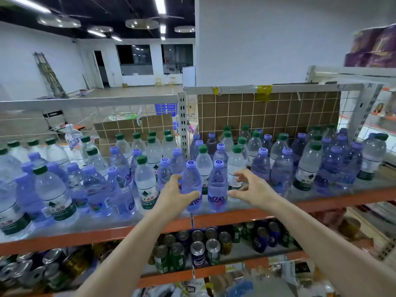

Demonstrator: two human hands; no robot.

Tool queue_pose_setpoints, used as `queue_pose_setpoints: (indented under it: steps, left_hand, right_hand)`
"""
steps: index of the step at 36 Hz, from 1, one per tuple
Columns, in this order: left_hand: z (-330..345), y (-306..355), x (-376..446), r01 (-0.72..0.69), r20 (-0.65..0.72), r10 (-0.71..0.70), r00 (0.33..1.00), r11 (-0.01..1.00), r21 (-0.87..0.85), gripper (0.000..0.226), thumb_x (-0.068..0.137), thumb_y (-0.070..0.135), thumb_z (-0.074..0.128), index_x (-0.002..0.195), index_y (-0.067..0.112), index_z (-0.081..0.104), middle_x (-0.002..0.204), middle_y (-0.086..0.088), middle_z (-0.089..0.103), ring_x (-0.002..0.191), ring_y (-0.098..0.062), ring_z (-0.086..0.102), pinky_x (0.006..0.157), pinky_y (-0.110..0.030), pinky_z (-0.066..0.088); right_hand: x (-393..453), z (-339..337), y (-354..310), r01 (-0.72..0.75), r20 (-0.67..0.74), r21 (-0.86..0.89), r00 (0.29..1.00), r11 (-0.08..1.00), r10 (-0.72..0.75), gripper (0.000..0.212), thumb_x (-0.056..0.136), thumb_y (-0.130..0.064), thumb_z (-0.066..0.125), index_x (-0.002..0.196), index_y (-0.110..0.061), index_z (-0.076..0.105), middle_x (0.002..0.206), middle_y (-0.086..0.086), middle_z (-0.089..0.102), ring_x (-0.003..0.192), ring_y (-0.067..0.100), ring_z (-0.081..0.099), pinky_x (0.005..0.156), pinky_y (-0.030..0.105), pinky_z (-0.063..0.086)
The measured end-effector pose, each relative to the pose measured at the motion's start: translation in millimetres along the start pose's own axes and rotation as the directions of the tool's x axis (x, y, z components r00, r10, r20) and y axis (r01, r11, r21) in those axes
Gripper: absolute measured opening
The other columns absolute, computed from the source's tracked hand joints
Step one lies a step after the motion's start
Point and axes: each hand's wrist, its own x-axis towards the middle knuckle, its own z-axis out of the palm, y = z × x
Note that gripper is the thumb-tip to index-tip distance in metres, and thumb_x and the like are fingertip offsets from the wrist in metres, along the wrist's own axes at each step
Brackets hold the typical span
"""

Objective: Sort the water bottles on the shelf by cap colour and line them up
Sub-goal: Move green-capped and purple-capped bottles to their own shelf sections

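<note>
Packed tight across the shelf (321, 202): green-capped and purple-capped bottles (147, 181) from 9 to 3 o'clock, barely parted. Open only along the front edge at 6 o'clock. Blocked at 12 by the wire grid (267, 112).

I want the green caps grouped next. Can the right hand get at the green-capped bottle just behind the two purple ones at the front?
Probably yes. The right hand is open beside the green-capped bottle, its fingers already at the label, with nothing between them.
</note>
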Motion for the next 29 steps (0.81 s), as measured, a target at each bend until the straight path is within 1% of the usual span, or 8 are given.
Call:
queue_pose_setpoints:
  steps: [2,4,7,9,15,20,25,29]
  left_hand:
    - [2,0,6,0.013,-0.010,-0.014,1.000,0.999,-0.038,0.079,0.083,0.036,0.071,0.145,0.017,0.027,0.146,-0.007,0.037,0.115,-0.022,0.048,0.085,-0.028,0.037]
    - [6,-3,12,0.025,-0.011,-0.025,1.000,0.997,-0.066,0.079,0.082,0.033,0.073,0.145,0.015,0.027,0.147,-0.008,0.035,0.125,-0.024,0.045,0.086,-0.027,0.036]
    - [12,-5,21,0.036,-0.018,-0.037,0.999,0.996,-0.084,0.076,0.083,0.031,0.072,0.143,0.013,0.029,0.146,-0.008,0.035,0.126,-0.024,0.044,0.084,-0.027,0.035]
    - [15,-5,26,0.043,-0.031,-0.045,0.998,0.996,-0.076,0.078,0.084,0.030,0.072,0.145,0.012,0.027,0.147,-0.009,0.034,0.128,-0.025,0.042,0.084,-0.026,0.034]
    - [21,-11,43,0.096,-0.015,-0.096,0.995,0.995,-0.027,0.081,0.082,0.034,0.071,0.145,0.012,0.026,0.146,-0.008,0.035,0.130,-0.026,0.040,0.094,-0.032,0.036]
    - [24,-15,57,0.149,-0.011,-0.150,0.989,0.987,-0.054,0.080,0.079,0.033,0.072,0.142,0.011,0.029,0.141,-0.010,0.041,0.125,-0.027,0.045,0.094,-0.037,0.042]
    - [31,-21,71,0.160,-0.002,-0.161,0.987,0.983,-0.087,0.078,0.078,0.030,0.074,0.140,0.012,0.031,0.141,-0.009,0.043,0.123,-0.028,0.048,0.092,-0.038,0.044]
    - [39,-25,81,0.169,-0.010,-0.171,0.985,0.978,-0.119,0.084,0.076,0.026,0.075,0.144,0.014,0.027,0.143,-0.009,0.042,0.123,-0.029,0.048,0.092,-0.040,0.046]
  right_hand:
    - [5,6,-1,-0.037,-0.001,0.005,0.999,0.999,0.037,0.073,0.082,-0.035,0.075,0.142,-0.018,0.037,0.133,0.003,0.050,0.107,0.017,0.055,0.085,0.026,0.040]
    - [9,13,1,-0.054,0.007,-0.015,0.999,0.998,0.054,0.077,0.081,-0.036,0.076,0.144,-0.016,0.035,0.137,0.005,0.048,0.115,0.019,0.053,0.088,0.026,0.041]
    - [19,21,4,-0.077,-0.010,0.003,0.997,0.997,0.077,0.081,0.080,-0.034,0.078,0.145,-0.014,0.033,0.142,0.007,0.046,0.123,0.021,0.050,0.096,0.030,0.041]
    - [26,25,5,-0.087,-0.015,-0.002,0.996,0.996,0.087,0.084,0.079,-0.034,0.078,0.146,-0.014,0.031,0.145,0.008,0.043,0.126,0.023,0.048,0.098,0.032,0.040]
    - [45,35,7,-0.110,-0.035,-0.039,0.993,0.993,0.109,0.088,0.077,-0.038,0.078,0.147,-0.015,0.029,0.149,0.007,0.038,0.133,0.024,0.041,0.105,0.039,0.039]
    - [58,40,8,-0.128,-0.050,-0.042,0.991,0.991,0.126,0.084,0.077,-0.033,0.078,0.144,-0.012,0.032,0.144,0.008,0.041,0.126,0.026,0.046,0.098,0.038,0.041]
    - [71,47,10,-0.163,-0.034,-0.031,0.986,0.986,0.162,0.084,0.072,-0.034,0.081,0.139,-0.012,0.037,0.138,0.009,0.047,0.121,0.027,0.050,0.096,0.041,0.045]
    - [78,52,12,-0.183,-0.044,0.001,0.982,0.983,0.183,0.080,0.068,-0.031,0.083,0.132,-0.011,0.040,0.125,0.007,0.054,0.110,0.027,0.056,0.089,0.041,0.049]
